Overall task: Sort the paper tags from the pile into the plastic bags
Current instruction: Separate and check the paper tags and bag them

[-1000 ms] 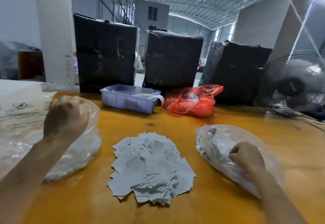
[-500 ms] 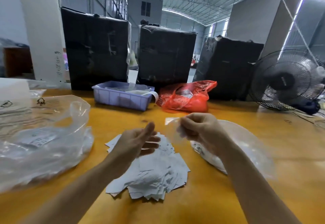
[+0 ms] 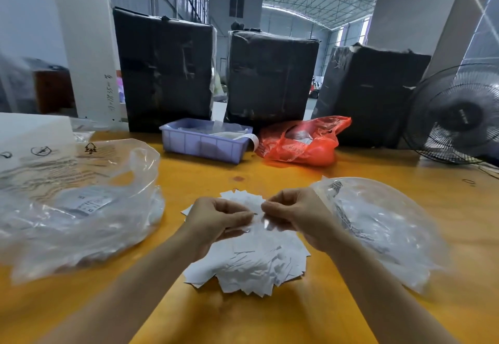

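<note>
now both hands meet above the pile of paper tags (image 3: 251, 257) on the orange table (image 3: 270, 316); left hand (image 3: 216, 220) and right hand (image 3: 297, 215) each pinch one small clear plastic bag (image 3: 261, 218) between fingertips.

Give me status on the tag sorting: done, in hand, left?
Done: the clear bag on the left and the one on the right each look partly filled. In hand: left hand and right hand pinch a small clear bag over the pile. Left: most of the tag pile.
</note>
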{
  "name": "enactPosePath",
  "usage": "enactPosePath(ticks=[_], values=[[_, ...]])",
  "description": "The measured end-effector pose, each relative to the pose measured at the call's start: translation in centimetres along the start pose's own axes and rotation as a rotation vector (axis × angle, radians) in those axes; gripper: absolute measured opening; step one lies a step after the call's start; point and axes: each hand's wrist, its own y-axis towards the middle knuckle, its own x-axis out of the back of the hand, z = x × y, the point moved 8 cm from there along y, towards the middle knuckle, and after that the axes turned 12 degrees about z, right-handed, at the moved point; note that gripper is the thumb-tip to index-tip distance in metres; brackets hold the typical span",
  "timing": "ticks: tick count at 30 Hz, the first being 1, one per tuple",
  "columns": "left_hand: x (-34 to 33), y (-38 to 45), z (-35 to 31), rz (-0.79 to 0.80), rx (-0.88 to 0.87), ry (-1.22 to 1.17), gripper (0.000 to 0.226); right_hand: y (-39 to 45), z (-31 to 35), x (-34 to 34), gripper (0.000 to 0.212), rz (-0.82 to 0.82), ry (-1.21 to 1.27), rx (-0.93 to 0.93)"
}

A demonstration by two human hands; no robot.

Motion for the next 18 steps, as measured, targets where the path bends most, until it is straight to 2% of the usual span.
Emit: enactPosePath(ticks=[3,6,8,9,11,13,14,16,18], values=[[0.6,0.1,0.1,-0.019,-0.005,-0.036,0.005,-1.1,1.9,4.2,0.006,-0.176,-0.117,0.056],[0.9,0.2,0.1,-0.034,-0.004,-0.066,0.007,-4.0,3.4,12.0,0.001,-0.527,-0.359,0.081],[0.9,0.2,0.0,-0.046,-0.010,-0.071,0.011,-6.0,2.6,16.8,0.002,-0.709,-0.638,-0.087],[0.9,0.1,0.0,-0.051,-0.015,-0.074,0.013,-6.7,1.7,18.4,0.005,-0.740,-0.741,-0.220],[0.9,0.1,0.0,-0.059,-0.022,-0.075,0.019,-7.4,-1.2,19.6,0.015,-0.664,-0.812,-0.496],[1.0,0.1,-0.1,-0.077,-0.028,-0.052,0.023,-6.9,-3.9,18.8,0.016,-0.477,-0.920,-0.685],[1.1,0.0,-0.2,-0.091,-0.032,-0.031,0.023,-6.5,-4.7,18.4,0.018,-0.402,-0.986,-0.738],[1.2,-0.1,-0.4,-0.107,-0.051,-0.031,0.022,-5.9,-4.6,17.7,0.027,-0.359,-1.056,-0.780],[1.3,-0.2,-0.7,-0.103,-0.075,-0.073,0.023,-5.9,-1.8,17.4,0.023,-0.465,-1.150,-0.750]])
